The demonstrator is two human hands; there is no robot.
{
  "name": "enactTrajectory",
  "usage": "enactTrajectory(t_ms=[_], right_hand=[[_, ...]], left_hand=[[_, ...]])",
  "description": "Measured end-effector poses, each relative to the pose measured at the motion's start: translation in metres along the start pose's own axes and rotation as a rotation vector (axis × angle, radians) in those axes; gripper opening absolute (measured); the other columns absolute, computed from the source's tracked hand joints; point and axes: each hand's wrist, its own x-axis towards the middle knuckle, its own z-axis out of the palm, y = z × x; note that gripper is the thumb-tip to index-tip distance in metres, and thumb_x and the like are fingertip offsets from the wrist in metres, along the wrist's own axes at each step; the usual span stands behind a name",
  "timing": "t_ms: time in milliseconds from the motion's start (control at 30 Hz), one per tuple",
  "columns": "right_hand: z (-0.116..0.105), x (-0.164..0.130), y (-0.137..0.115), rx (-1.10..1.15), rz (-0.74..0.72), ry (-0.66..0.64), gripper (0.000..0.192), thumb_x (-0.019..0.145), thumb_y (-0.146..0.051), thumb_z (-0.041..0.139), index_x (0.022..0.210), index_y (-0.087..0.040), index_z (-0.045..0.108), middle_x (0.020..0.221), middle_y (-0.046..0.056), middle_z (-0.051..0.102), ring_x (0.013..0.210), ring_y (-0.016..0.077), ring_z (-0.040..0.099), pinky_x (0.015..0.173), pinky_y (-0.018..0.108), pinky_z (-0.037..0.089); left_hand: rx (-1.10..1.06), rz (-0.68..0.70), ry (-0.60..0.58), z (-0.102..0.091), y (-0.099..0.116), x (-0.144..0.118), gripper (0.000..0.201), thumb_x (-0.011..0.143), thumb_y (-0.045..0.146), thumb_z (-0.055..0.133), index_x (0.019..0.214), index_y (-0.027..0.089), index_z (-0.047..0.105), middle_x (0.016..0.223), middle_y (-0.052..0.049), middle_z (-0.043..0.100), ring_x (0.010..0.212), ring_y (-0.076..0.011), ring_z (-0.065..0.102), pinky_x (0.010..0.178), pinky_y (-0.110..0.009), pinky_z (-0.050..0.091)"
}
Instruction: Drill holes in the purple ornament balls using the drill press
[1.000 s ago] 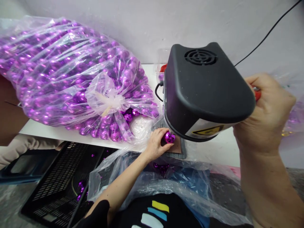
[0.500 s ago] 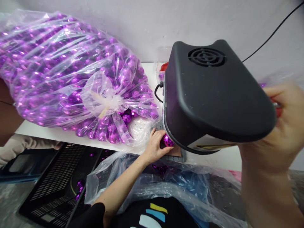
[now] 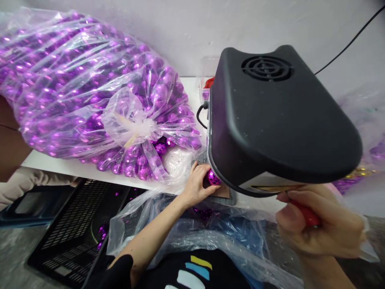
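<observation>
Left hand (image 3: 195, 185) has its grip curled round one purple ball (image 3: 213, 177), thumb on the near side, fingertips on the far side, parted only as wide as the ball. The ball is over a brown pad (image 3: 224, 191) on a grey plate (image 3: 233, 199), just beside the curved lip of a black machine (image 3: 279, 104). Right hand (image 3: 327, 226) has its grip folded round a red handle (image 3: 308, 214), near the machine's label; whether that handle is loose or fixed is hard to tell from here.

As I judge it, the step in hand is steadying the ball in place, and the next move calls for a firm left hold and right knuckles kept off the casing.

Room is tight: the machine crowds the ball's right side and hides part of the pad. A full bag (image 3: 90, 80) covers much of the worktop (image 3: 57, 163) to the left. Clear sheeting (image 3: 129, 228) lies along the front edge, beside a black crate (image 3: 66, 224). Back toward the body looks freest.
</observation>
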Motion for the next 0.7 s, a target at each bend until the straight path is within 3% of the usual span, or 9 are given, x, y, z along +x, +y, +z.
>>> enactTrajectory(t_ms=[100, 433, 700], right_hand=[[0.005, -0.006, 0.003, -0.045, -0.116, -0.027, 0.003, 0.081, -0.029, 0.060, 0.080, -0.026, 0.061, 0.070, 0.000, 0.060, 0.059, 0.0155, 0.057, 0.045, 0.028, 0.042], [0.012, -0.013, -0.004, -0.103, -0.157, -0.024, 0.017, 0.095, -0.026, 0.052, 0.083, -0.017, 0.060, 0.080, 0.001, 0.057, 0.075, 0.0053, 0.055, 0.059, 0.019, 0.040], [0.020, -0.020, 0.000, -0.119, -0.180, 0.008, 0.018, 0.096, -0.030, 0.052, 0.084, -0.018, 0.059, 0.078, 0.001, 0.058, 0.079, 0.0085, 0.057, 0.063, 0.021, 0.043]], left_hand=[[0.037, 0.032, 0.014, 0.001, 0.001, 0.000, 0.053, 0.086, 0.052, 0.074, 0.128, 0.022, 0.060, 0.125, -0.010, 0.071, 0.123, -0.0308, 0.063, 0.128, -0.059, 0.023], [0.060, 0.066, 0.015, 0.003, -0.007, 0.000, 0.057, 0.085, 0.051, 0.076, 0.131, 0.021, 0.058, 0.127, -0.010, 0.069, 0.124, -0.0299, 0.062, 0.130, -0.056, 0.020], [0.001, -0.008, -0.013, 0.004, -0.009, 0.000, 0.058, 0.083, 0.049, 0.079, 0.131, 0.022, 0.059, 0.128, -0.010, 0.069, 0.126, -0.0307, 0.060, 0.123, -0.056, 0.034]])
